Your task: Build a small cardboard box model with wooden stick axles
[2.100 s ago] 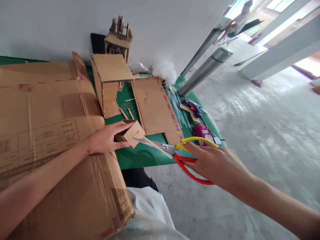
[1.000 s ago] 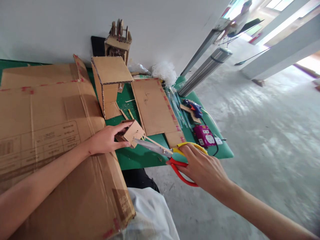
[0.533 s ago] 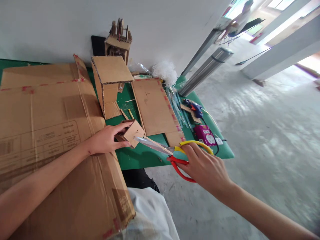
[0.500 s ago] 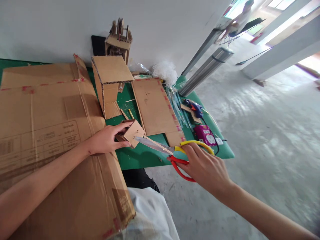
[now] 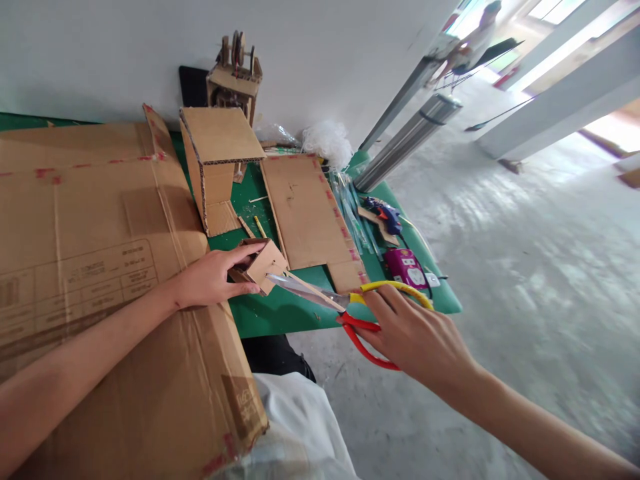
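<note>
My left hand (image 5: pixel 213 277) grips a small cardboard box (image 5: pixel 267 266) between thumb and fingers, above the green tabletop. Small holes show in the face turned toward the right. My right hand (image 5: pixel 410 327) is closed round the yellow and red handles of a pair of scissors (image 5: pixel 325 295). The blade tip touches that face at one of the holes; how deep it goes I cannot tell. A thin wooden stick (image 5: pixel 316 291) runs from the box alongside the blades toward the handles.
A large flattened carton (image 5: pixel 100 220) covers the left side. Behind stand an open cardboard frame (image 5: pixel 223 137) and a cardboard contraption with discs (image 5: pixel 234 80). A cardboard sheet (image 5: pixel 310 213), glue sticks (image 5: pixel 353 213), a glue gun (image 5: pixel 385 215) and a purple power strip (image 5: pixel 405 269) lie right.
My right hand has turned and shifted the scissors slightly back and forth, with the tip staying at the box face. My left hand keeps the same grip. The view has moved a little.
</note>
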{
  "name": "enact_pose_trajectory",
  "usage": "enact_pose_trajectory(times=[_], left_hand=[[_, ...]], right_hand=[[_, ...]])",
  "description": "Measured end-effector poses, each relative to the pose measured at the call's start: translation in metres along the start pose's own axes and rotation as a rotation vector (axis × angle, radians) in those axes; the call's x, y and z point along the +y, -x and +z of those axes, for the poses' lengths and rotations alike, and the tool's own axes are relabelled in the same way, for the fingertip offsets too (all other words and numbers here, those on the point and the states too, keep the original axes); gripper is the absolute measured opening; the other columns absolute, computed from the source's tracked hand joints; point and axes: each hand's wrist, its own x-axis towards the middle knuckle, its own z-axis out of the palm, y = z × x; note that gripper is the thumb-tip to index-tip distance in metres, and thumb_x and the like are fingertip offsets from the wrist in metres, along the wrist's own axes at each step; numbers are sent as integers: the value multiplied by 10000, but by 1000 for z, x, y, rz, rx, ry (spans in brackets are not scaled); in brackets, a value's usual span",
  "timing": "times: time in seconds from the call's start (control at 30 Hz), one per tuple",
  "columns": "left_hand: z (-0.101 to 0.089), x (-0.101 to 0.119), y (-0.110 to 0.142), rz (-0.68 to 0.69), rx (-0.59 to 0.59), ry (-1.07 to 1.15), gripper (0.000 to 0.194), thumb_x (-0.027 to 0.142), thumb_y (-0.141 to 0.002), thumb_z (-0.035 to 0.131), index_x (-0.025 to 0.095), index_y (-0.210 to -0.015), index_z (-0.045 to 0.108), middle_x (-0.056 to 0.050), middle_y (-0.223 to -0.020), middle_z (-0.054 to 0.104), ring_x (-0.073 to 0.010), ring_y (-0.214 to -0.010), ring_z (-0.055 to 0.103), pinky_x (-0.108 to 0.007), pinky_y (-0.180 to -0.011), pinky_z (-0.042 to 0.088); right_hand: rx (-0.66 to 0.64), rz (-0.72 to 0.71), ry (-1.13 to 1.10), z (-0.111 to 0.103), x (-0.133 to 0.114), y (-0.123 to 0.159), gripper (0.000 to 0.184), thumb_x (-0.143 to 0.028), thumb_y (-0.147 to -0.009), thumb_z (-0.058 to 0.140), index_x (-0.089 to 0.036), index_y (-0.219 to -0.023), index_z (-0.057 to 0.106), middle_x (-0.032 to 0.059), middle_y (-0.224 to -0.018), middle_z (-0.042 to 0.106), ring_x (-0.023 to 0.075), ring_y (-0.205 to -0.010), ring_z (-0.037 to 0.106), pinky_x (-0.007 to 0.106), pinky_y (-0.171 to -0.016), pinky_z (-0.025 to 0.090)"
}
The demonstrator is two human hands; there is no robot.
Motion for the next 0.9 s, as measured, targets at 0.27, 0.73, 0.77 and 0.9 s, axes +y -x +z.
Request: enact_pose_trajectory(times=[0.27, 0.73, 0.77, 0.9], left_hand=[[0, 2, 1, 9, 4, -77, 811, 507, -872, 689, 297, -1569, 331, -67, -1287, 711, -262, -1122, 705, -355, -915, 563], [-1, 2, 3, 26, -10, -75, 811, 501, -877, 687, 290, -1572, 328, -60, -1254, 729, -248, -1099, 717, -324, -906, 547], [0, 2, 3, 26, -12, -73, 810, 501, -877, 686, 290, -1572, 329, -60, -1254, 730, -248, -1098, 718, -323, -906, 548], [0, 1, 3, 28, 2, -103, 809, 517, -881, 672, 279, -1574, 330, -65, -1246, 732, -254, -1078, 720, -323, -881, 556]], right_hand=[[-87, 56, -125, -10, 1, -3, 354, -491, -942, 534, -186, -1085, 643, 107, -1073, 720, 255, -800, 692, 336, -530, 427], [-96, 49, -150, -14, 3, -3, 357, -494, -951, 511, -197, -1117, 620, 93, -1048, 721, 253, -785, 695, 332, -511, 442], [-96, 43, -135, -15, 2, -4, 356, -486, -955, 504, -194, -1124, 619, 96, -1044, 720, 254, -780, 694, 336, -515, 444], [-85, 30, -78, -24, -2, -6, 332, -469, -977, 462, -195, -1089, 614, 90, -1003, 721, 248, -740, 692, 344, -512, 440]])
